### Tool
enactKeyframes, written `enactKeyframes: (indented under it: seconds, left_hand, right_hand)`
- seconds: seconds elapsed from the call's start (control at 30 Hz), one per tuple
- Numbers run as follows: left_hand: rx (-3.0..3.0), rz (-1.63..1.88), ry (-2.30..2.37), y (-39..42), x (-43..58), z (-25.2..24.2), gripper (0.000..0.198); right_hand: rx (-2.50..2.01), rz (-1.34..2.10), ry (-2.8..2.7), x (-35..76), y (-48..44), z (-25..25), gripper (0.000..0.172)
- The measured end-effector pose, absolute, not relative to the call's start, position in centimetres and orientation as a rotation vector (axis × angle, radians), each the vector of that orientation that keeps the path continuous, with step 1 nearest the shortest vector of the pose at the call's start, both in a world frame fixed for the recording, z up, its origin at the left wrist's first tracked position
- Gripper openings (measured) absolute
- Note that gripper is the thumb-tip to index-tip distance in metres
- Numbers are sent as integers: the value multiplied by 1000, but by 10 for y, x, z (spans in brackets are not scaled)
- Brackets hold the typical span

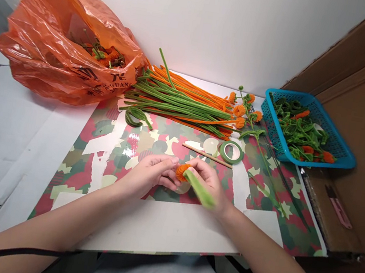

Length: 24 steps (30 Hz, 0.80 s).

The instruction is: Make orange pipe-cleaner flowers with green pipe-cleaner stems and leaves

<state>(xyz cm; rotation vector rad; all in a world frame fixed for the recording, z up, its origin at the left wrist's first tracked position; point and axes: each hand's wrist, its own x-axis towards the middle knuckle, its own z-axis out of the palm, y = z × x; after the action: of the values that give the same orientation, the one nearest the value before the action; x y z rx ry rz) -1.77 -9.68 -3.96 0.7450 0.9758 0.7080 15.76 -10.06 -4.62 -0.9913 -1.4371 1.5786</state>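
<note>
Between my thumb and fingers, my right hand point(210, 182) grips a small orange chenille-stem flower point(182, 172). A light green chenille piece point(200, 189), blurred by motion, hangs from it across that hand. Just left of the flower is my left hand point(159, 170), fingers loosely bent and apart; its fingertips are close to the petals, and I cannot tell if they touch. Beyond the hands lie a thin wooden stick point(207, 155) and a roll of green floral tape point(231, 152).
Bundled green chenille stems point(184, 102) and orange chenille stems point(190, 85) lie at the back. Finished orange flowers point(239, 110) rest beside them. A blue basket point(345, 160) of green pieces stands right, an orange plastic bag point(43, 54) left. A pink cutter point(340, 210) lies on cardboard.
</note>
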Motion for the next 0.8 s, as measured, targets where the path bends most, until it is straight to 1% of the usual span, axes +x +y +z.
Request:
enactKeyframes:
  seconds: [0.13, 0.33, 0.6, 0.8]
  left_hand:
    - [769, 737, 968, -97, -20, -38, 30]
    - [924, 753, 1004, -99, -20, -32, 29]
    - [1042, 725, 1027, -97, -22, -33, 19]
    - [1043, 651, 1033, -95, -24, -37, 21]
  right_hand:
    - [-994, 1444, -1549, 160, -100, -45, 28]
    - [-1033, 1159, -1774, 163, -100, -49, 21]
    - [-1074, 1181, -1758, 160, -105, -49, 16]
    - [-1142, 1240, -1726, 158, -107, -49, 19]
